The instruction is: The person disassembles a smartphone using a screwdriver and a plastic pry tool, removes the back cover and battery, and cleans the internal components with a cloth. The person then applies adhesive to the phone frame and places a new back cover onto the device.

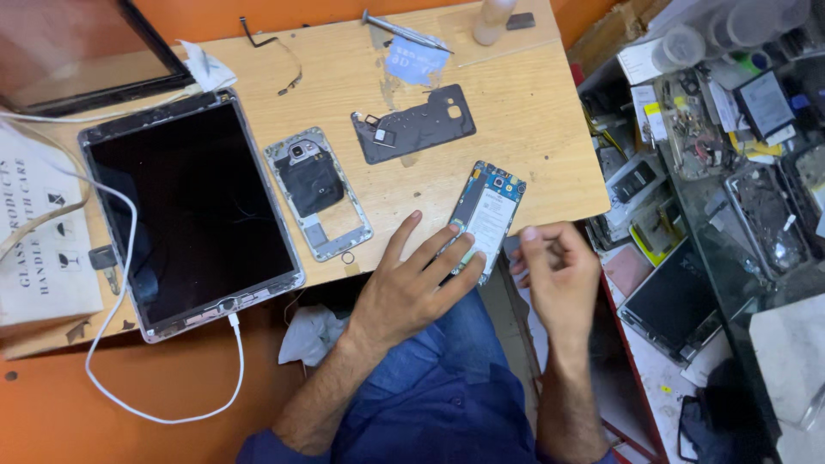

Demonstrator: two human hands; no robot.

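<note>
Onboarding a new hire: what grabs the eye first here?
The big dark tablet at the left of the wooden board, white cable plugged in. Then the opened phone at the board's near edge, left hand pressing on it, right hand beside it. A grey frame lies between.

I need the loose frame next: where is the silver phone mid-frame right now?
In the head view, the silver mid-frame lies on the wooden table, between the tablet on its left and the black back cover.

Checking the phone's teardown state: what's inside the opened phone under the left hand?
The opened phone shows a white battery in the middle and a blue board with a camera at its top. The left hand fingers cover its lower end, hiding what is there.
</note>
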